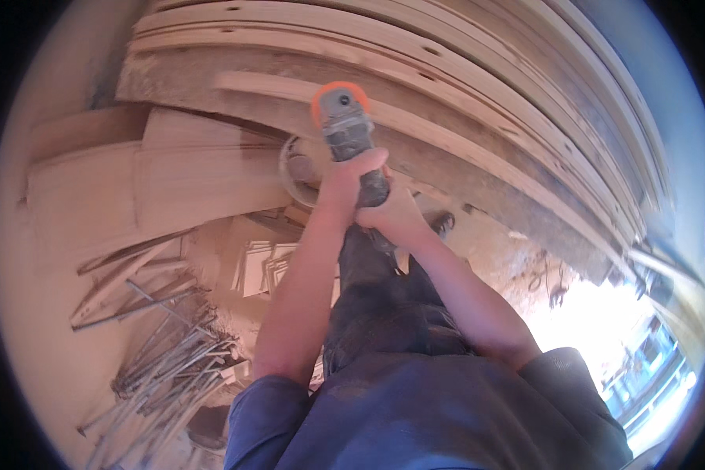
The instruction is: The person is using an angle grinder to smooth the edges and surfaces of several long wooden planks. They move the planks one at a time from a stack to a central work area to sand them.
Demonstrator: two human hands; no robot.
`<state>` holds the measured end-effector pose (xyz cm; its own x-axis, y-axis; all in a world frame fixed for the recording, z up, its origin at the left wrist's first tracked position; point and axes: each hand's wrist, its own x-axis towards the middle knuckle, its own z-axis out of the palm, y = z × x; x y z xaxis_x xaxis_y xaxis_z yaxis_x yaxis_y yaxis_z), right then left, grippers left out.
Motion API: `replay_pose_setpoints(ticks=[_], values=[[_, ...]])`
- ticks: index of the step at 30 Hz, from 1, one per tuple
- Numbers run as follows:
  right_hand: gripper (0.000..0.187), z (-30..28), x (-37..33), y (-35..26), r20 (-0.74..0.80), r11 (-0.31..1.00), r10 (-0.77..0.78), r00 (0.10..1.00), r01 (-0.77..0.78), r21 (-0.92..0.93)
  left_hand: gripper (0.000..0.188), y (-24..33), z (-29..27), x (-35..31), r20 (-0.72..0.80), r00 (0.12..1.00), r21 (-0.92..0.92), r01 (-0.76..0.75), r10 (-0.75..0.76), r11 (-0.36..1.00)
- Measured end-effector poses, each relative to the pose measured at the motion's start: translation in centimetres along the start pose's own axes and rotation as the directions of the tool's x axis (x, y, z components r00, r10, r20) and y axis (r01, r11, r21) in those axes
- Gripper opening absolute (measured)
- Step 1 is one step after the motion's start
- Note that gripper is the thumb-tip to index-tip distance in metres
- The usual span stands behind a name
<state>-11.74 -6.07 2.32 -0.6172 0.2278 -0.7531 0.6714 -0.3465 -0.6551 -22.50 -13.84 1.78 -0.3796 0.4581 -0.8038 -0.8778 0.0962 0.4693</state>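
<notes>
An angle grinder [348, 135] with an orange disc [318, 100] is held out in front of me, its head over a narrow wooden strip [274, 84] on the bench. My left hand [343, 185] wraps round the grinder's body, thumb laid across the top. Lower on the same tool, my right hand [395, 210] closes round the rear of its dark body. The disc overlaps the strip in view; whether it touches the wood I cannot tell.
Long wooden boards [415, 47] lie side by side on the workbench [188, 77]. Large flat panels [204, 168] lean to the left. A heap of thin rods and sticks [172, 352] covers the floor at lower left, near several small frames [262, 266]. Bright daylight enters at right.
</notes>
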Motion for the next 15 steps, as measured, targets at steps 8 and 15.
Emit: replay_pose_setpoints(ticks=[8,15], values=[[0.067,-8.1,-5.4,4.7,-0.075,0.999,-0.029,0.997,0.031,0.024,0.019,-7.9,7.2,-0.8,0.053,0.999,0.094,-0.007,0.002,0.996],[0.082,-15.6,-10.8,10.2,-0.212,0.999,0.035,0.977,-0.031,0.021,0.021,-15.3,14.9,-2.1,0.12,0.992,0.216,0.003,-0.03,0.976]])
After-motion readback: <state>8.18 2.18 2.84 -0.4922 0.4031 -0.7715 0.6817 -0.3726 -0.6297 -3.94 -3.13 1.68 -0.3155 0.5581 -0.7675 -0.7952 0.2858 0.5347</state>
